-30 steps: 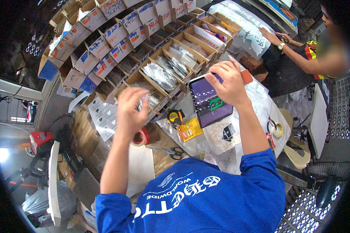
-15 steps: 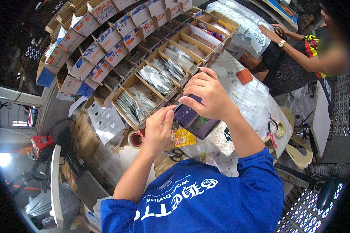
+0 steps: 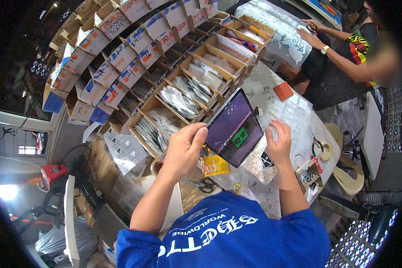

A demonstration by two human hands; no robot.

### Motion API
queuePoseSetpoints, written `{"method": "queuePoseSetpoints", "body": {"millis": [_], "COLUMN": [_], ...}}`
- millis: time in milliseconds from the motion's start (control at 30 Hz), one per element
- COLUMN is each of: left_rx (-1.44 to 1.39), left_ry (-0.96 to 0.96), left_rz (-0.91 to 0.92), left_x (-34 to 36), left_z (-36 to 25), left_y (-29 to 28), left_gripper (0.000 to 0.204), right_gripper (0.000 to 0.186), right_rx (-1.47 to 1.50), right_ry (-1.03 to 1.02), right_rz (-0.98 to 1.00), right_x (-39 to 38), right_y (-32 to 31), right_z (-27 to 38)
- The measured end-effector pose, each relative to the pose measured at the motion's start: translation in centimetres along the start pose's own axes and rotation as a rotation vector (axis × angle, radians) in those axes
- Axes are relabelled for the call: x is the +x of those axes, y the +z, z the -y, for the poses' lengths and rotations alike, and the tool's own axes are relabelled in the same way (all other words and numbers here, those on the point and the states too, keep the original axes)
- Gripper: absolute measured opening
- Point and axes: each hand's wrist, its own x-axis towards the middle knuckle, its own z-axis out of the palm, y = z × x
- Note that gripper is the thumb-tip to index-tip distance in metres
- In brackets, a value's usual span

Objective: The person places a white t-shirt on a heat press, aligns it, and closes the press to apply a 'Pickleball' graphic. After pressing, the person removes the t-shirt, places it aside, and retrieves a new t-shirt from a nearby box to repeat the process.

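Observation:
A tablet (image 3: 228,120) is tilted up over the worktable, its lit screen showing purple with a green shape. My left hand (image 3: 186,147) grips its left edge, thumb up in front and fingers behind. Just beside the right edge is my right hand (image 3: 279,142), fingers loosely bent and apart, holding nothing. Below the tablet lie a yellow packet (image 3: 215,165) and black-handled scissors (image 3: 205,185). Near my right wrist a clear plastic bag with a black label (image 3: 257,169) rests on the table.
Cardboard bins (image 3: 178,102) filled with flat plastic packets line the far side, with stacked compartments (image 3: 116,58) behind them. An orange-red square (image 3: 283,91) and a yellow tape roll (image 3: 325,152) lie on the right. A co-worker's hand (image 3: 311,38) rests on a printed sheet (image 3: 277,31) at far right.
My right hand has left the tablet's upper edge and moved down to the right. The tablet has turned more upright, so its screen shows more fully, still in my left hand.

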Motion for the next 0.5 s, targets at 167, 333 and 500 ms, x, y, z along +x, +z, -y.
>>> {"method": "queuePoseSetpoints", "body": {"millis": [167,333,500], "left_rx": [0.011,0.369,0.612], "left_ry": [0.061,0.414,0.599], "left_rz": [-0.079,-0.171,-0.099], "left_x": [2.0,6.6,14.1], "left_z": [1.0,0.7,-0.1], "left_y": [-0.8,-2.4,-3.5], "left_gripper": [0.030,0.016,0.014], "right_gripper": [0.033,0.052,0.060], "right_rx": [-0.140,0.414,0.556], "right_ry": [0.241,0.613,0.716], "right_rz": [0.055,0.273,0.074], "right_x": [-7.8,-10.3,-11.3], "right_y": [-2.3,-3.5,-1.5], "right_z": [-4.0,-6.2,-7.0]}}
